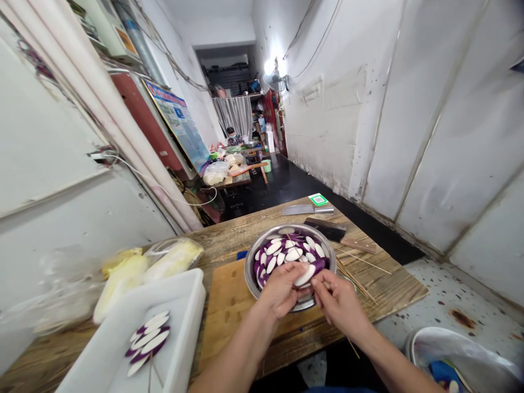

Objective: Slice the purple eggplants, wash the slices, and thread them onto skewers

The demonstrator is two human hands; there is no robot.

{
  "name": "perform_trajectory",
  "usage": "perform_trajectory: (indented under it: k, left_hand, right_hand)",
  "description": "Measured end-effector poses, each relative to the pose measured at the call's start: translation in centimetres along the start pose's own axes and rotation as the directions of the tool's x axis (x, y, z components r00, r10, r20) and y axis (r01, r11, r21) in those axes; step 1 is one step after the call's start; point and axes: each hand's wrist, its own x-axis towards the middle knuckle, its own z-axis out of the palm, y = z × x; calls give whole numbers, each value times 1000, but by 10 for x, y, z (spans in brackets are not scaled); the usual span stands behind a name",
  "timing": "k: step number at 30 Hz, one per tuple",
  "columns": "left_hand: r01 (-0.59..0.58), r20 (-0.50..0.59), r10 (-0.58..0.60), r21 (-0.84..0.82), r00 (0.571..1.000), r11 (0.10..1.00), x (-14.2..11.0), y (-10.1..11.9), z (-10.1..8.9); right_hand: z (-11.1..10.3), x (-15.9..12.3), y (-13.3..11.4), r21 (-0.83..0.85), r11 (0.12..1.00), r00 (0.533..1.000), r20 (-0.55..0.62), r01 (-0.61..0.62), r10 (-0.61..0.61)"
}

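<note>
Over the near rim of a steel bowl (248, 273), both hands are close together. My left hand (282, 290) pinches a white eggplant slice (305, 275) with a purple edge. My right hand (339, 299) is closed beside it on a thin bamboo skewer (353, 348), whose lower end sticks out beneath the hand; the tip is hidden by the fingers. Many cut eggplant slices (273, 249) fill the bowl. Loose bamboo skewers (360, 285) lie right of it. In a white tray (195, 305) at the left rest threaded eggplant skewers (150, 339).
The bowl stands partly on a cutting board (223, 297) on a wooden table (241, 221). Behind it lie a cleaver (298, 209) and a wood-handled knife (360, 245). Bagged cabbages (174, 263) sit behind the tray. A lined bin (458, 349) stands lower right. Another person (234, 139) sits far back.
</note>
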Motion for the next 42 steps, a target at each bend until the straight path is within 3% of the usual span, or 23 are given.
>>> perform_trajectory:
  k: [3, 5, 6, 7, 8, 9, 11, 13, 15, 18, 23, 26, 28, 31, 33, 34, 35, 37, 39, 40, 42]
  left_hand:
    - [25, 24, -26, 44, 999, 999, 8, 7, -3]
    - [-108, -23, 113, 146, 993, 983, 22, 22, -16]
    - [-249, -91, 279, 251, 956, 935, 31, 31, -25]
    - [-358, -152, 458, 430, 876, 829, 40, 40, -34]
    - [-357, -124, 537, 621, 834, 698, 50, 47, -44]
    - [-309, -69, 564, 779, 823, 546, 60, 53, -52]
    - [-174, 33, 519, 959, 854, 224, 76, 57, -64]
    - [-71, 94, 473, 995, 876, -65, 86, 55, -68]
    - [-17, 137, 479, 969, 867, -246, 90, 50, -66]
    - [-2, 170, 496, 947, 851, -320, 89, 47, -63]
    - [-13, 146, 472, 962, 869, -274, 84, 53, -63]
    - [-39, 197, 400, 928, 895, -371, 85, 54, -64]
    - [-16, 202, 415, 912, 887, -409, 87, 53, -64]
    - [4, 170, 454, 934, 875, -358, 89, 51, -64]
    - [-46, 165, 475, 967, 865, -251, 88, 52, -62]
    - [-85, 153, 501, 984, 852, -156, 87, 53, -61]
    - [-133, 120, 529, 991, 840, -14, 86, 54, -60]
    - [-227, -10, 516, 891, 857, 394, 82, 56, -56]
    - [-247, -111, 369, 564, 923, 788, 79, 57, -51]
    - [-222, -126, 285, 367, 950, 903, 77, 57, -49]
    - [-163, -136, 171, 63, 976, 985, 73, 55, -44]
  right_hand:
    - [-7, 1, -1, 79, 996, 999, -24, -31, 33]
    - [-16, 3, -2, 119, 992, 997, -68, -29, 37]
    - [-20, 3, -2, 132, 991, 995, -91, -26, 39]
    - [-24, 3, -2, 142, 990, 993, -107, -27, 42]
    - [-27, 3, -2, 150, 988, 992, -117, -32, 50]
    - [-30, 3, -1, 157, 987, 991, -120, -42, 61]
    - [-33, 3, 2, 166, 984, 989, -123, -60, 81]
    - [-34, 1, 6, 169, 983, 987, -128, -73, 96]
    - [-35, -1, 9, 176, 981, 986, -130, -81, 105]
    - [-36, -5, 11, 185, 978, 986, -119, -97, 120]
    - [-36, -8, 9, 184, 975, 987, -71, -127, 143]
    - [-33, -9, 10, 165, 978, 990, -47, -127, 136]
    - [-31, -10, 11, 156, 980, 990, -44, -124, 132]
    - [-30, -11, 13, 151, 981, 990, -46, -123, 131]
    - [-30, -12, 13, 153, 981, 990, -47, -122, 130]
    - [-30, -12, 13, 154, 981, 990, -46, -122, 130]
    - [-30, -12, 13, 152, 981, 991, -45, -121, 129]
    - [-29, -12, 12, 141, 983, 992, -38, -116, 122]
    - [-27, -12, 11, 120, 987, 994, -24, -107, 110]
    - [-25, -13, 11, 109, 989, 994, -15, -103, 106]
    - [-22, -14, 10, 92, 990, 995, 11, -103, 102]
